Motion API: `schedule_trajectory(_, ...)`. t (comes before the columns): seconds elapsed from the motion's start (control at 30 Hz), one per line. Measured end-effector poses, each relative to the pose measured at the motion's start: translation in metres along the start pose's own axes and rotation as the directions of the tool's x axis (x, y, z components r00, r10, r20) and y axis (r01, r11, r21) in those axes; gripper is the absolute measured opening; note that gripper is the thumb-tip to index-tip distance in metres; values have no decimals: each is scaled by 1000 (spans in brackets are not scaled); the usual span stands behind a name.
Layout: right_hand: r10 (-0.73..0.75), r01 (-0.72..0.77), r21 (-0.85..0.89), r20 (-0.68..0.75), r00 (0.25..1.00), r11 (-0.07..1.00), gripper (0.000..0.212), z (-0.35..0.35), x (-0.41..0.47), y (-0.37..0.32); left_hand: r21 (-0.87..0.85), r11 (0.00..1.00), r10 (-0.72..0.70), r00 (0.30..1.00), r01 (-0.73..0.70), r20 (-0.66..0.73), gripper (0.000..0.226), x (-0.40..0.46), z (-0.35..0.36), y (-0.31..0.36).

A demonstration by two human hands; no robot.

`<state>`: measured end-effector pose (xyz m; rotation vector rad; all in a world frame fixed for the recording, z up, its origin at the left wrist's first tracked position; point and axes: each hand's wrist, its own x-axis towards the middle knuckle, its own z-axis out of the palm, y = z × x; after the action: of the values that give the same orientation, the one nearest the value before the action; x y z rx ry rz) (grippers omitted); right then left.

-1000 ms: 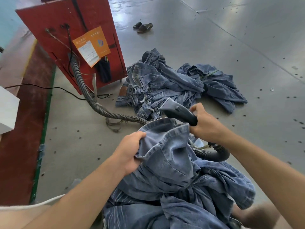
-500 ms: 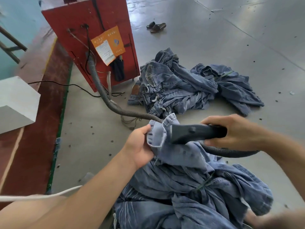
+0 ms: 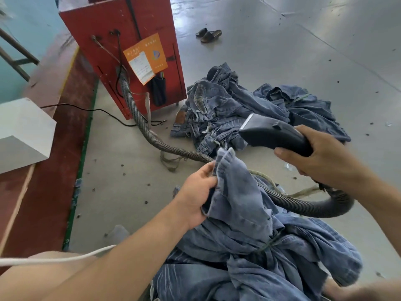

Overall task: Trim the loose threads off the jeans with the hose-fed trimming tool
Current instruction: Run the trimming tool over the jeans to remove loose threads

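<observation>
Currently the left hand (image 3: 196, 197) pinches the jeans (image 3: 238, 205) at a raised hem, presenting the edge for trimming. The right hand (image 3: 321, 158) grips the trimming tool (image 3: 275, 133), blade lifted clear of the cloth; its hose (image 3: 165, 146) runs to the red machine (image 3: 130, 29). Loose threads cannot be made out; the lower jeans are cut off.

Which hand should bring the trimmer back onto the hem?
Right. The right hand already grips the trimming tool, raised clear of the jeans hem; the left hand is busy pinching that hem up.
</observation>
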<state>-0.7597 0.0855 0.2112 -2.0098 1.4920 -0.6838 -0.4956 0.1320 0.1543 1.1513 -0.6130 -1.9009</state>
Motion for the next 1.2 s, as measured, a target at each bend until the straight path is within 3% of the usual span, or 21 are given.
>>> schedule_trajectory(0.1, 92, -91, -68, 17, 996, 994, 27, 9, 0, 2, 261, 963, 31, 989, -69, 146, 53, -9, 8, -20)
schedule_trajectory(0.2, 141, -131, -113, 83, 986, 985, 30, 11, 0, 6, 435, 891, 4, 962, -127, 272, 52, -15, 13, -41)
schedule_trajectory(0.3, 142, -125, -121, 143, 980, 985, 34, 12, -2, 8, 476, 878, -78, 964, -53, 252, 66, -21, 15, -52)
schedule_trajectory(0.4, 97, -71, -97, 296, 950, 993, 34, 9, -7, 6, 476, 878, -64, 976, -44, 208, 63, -25, 16, -59)
schedule_trajectory(0.53, 102, -25, -166, 476, 874, 986, 60, -1, -10, 5, 377, 924, 66, 998, -59, -4, 46, -17, 9, -63)
schedule_trajectory(0.6, 101, 5, -198, 524, 846, 980, 48, -6, -12, 10, 110, 994, -12, 989, 28, -146, 39, -9, 4, -57)
schedule_trajectory(0.67, 94, 39, -231, 537, 838, 972, 30, -7, -14, 15, -105, 992, -86, 979, 68, -187, 28, -1, -2, -43)
schedule_trajectory(0.73, 108, 34, -258, 516, 850, 965, 25, -6, -14, 20, -226, 972, -99, 985, 65, -141, 26, 4, -9, -27)
schedule_trajectory(0.8, 129, -3, -260, 467, 875, 966, 34, -5, -13, 22, -265, 961, -98, 994, 80, -55, 31, 2, -12, -15)
schedule_trajectory(0.9, 121, -105, -67, 348, 929, 992, 55, -13, -14, 18, -242, 955, -166, 985, 172, 43, 29, -2, -17, -7)
schedule_trajectory(1.03, -3, 1, 10, 191, 982, 1000, 39, -26, -16, 16, -253, 953, -167, 986, 167, 23, 36, -3, -21, -2)
schedule_trajectory(1.2, -44, 63, -62, 267, 963, 996, 29, -17, -16, 6, -263, 949, -148, 982, 174, 115, 39, -5, -18, 0)
